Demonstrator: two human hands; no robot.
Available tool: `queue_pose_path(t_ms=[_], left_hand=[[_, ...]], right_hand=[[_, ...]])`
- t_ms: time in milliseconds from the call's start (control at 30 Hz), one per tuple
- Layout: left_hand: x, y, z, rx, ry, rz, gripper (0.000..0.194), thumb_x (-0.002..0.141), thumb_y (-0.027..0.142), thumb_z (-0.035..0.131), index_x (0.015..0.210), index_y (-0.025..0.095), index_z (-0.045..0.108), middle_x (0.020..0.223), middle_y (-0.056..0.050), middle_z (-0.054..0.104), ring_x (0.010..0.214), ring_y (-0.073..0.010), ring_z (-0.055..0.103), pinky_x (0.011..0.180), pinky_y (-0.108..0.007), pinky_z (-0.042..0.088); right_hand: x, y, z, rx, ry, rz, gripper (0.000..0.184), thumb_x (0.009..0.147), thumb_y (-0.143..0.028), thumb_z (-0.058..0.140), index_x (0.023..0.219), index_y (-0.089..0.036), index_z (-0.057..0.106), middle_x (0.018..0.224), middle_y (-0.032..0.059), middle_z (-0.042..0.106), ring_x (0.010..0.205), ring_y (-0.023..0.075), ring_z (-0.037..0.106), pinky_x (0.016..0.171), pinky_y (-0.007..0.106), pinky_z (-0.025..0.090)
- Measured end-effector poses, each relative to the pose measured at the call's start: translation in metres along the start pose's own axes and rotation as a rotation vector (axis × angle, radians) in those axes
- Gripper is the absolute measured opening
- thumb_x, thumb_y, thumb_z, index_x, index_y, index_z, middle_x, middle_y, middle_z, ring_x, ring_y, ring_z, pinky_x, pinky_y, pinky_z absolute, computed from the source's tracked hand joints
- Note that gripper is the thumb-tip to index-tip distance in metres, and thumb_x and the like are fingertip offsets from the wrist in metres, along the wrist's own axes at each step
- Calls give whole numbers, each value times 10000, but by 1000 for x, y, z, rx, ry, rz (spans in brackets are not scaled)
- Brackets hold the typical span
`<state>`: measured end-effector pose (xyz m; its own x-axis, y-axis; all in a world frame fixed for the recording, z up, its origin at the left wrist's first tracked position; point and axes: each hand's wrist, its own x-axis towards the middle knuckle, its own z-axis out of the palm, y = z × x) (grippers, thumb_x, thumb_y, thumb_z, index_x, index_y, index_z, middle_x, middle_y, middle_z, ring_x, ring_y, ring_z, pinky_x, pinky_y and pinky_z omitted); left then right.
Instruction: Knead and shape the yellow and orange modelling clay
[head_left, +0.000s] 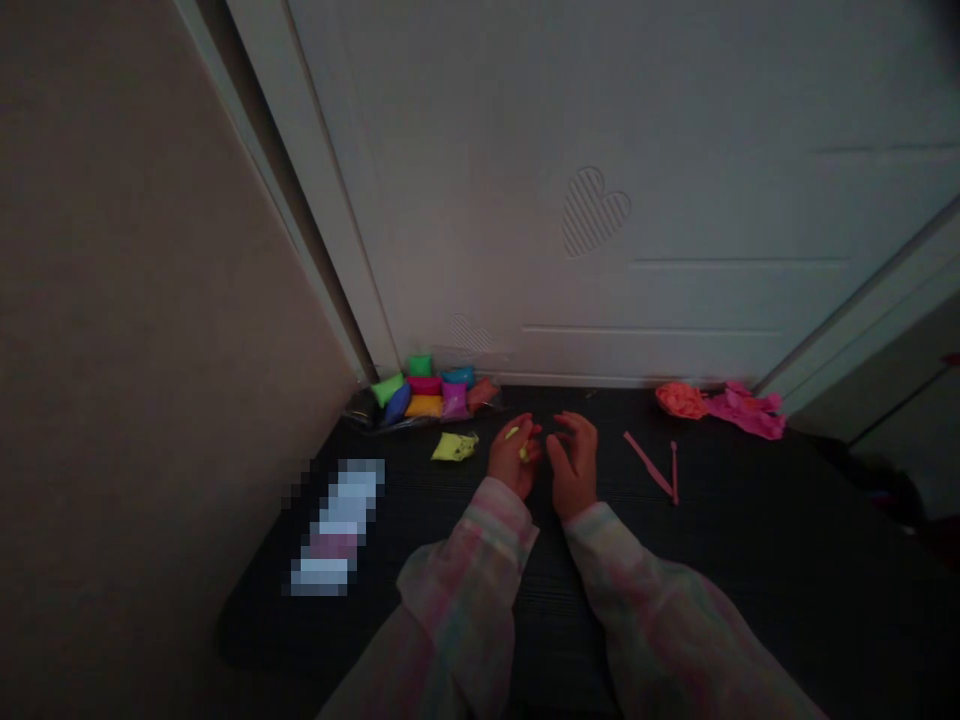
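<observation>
Small pieces of yellow modelling clay (523, 454) show at the curled fingers of my left hand (511, 468), which holds them above the dark table. Close on its right, my right hand (576, 470) is cupped with thumb and fingers apart, facing the left one; nothing shows in it. A short gap separates the two hands. Just left of my left hand lies a yellow clay packet (450, 447), its right end crumpled. To the right of my right hand, two slim pink modelling tools (649, 466) rest on the table in a V shape.
A clear bag with several coloured clay packets (425, 405) lies at the back left. Crumpled orange material (681, 400) and pink material (746, 410) sit at the back right. A blurred-out strip (337, 530) is at left. A white panel (465, 200) rises behind the table (750, 570).
</observation>
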<state>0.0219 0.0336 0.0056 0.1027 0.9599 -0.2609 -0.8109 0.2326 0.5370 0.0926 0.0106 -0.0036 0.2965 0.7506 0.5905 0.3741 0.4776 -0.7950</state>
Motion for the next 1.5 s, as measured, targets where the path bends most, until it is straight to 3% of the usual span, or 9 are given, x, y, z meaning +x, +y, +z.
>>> queue_pose_path(t_ms=[133,300,600,967,1033,1133,1267,1400,1500], left_hand=[[0,6,0,-6,-27,-19,296,602,362,541,517,155,347,351,97,279,241,-1,213,257,-125,110],[-2,9,0,-51,-92,-113,468,611,582,348,426,173,215,298,77,211,211,-38,197,253,-158,82],[-4,8,7,33,32,-139,383,649,453,378,436,177,219,274,92,196,191,-38,178,263,-158,76],[-1,0,5,147,154,-27,376,604,486,454,480,172,287,308,96,262,203,-37,251,255,-165,124],[-2,0,5,117,120,-38,371,603,511,442,515,162,353,346,78,334,250,-45,330,272,-166,189],[-5,2,6,13,-59,-102,408,648,538,353,665,148,470,515,14,500,411,-79,473,383,-196,340],[-10,7,6,-25,-252,-270,445,673,523,323,737,125,513,621,-38,543,548,-121,523,540,-247,398],[-12,10,6,25,-300,-445,489,681,523,301,807,102,516,657,-74,553,580,-145,531,572,-281,397],[-12,8,6,77,-274,-456,434,697,466,333,840,96,509,721,-95,564,628,-158,543,609,-303,403]], right_hand=[[1,1,-1,1,31,27,209,714,-251,384,909,-197,436,957,68,395,913,174,401,696,329,390],[1,0,0,-10,-13,24,189,713,-244,392,882,-191,458,949,66,397,898,165,403,693,315,389],[2,1,1,-23,-38,48,181,722,-257,364,842,-190,481,940,71,407,916,175,398,711,335,381],[1,3,2,-8,-43,59,175,729,-247,370,840,-180,487,930,74,419,915,164,408,715,312,393],[1,2,2,-19,-62,36,205,732,-238,365,897,-182,474,962,80,421,940,165,401,739,320,386],[4,0,0,-60,-108,-22,273,737,-225,356,994,-191,441,1034,80,422,997,164,376,821,346,336],[12,2,-6,-106,-138,-46,314,728,-239,374,1032,-187,435,1083,79,426,1018,164,373,870,339,287],[19,9,-11,-55,-88,161,291,666,-318,461,927,-193,496,890,48,539,824,161,493,756,321,367],[24,18,-9,136,34,393,255,641,-355,471,820,-178,510,737,21,553,676,135,522,628,284,409]])
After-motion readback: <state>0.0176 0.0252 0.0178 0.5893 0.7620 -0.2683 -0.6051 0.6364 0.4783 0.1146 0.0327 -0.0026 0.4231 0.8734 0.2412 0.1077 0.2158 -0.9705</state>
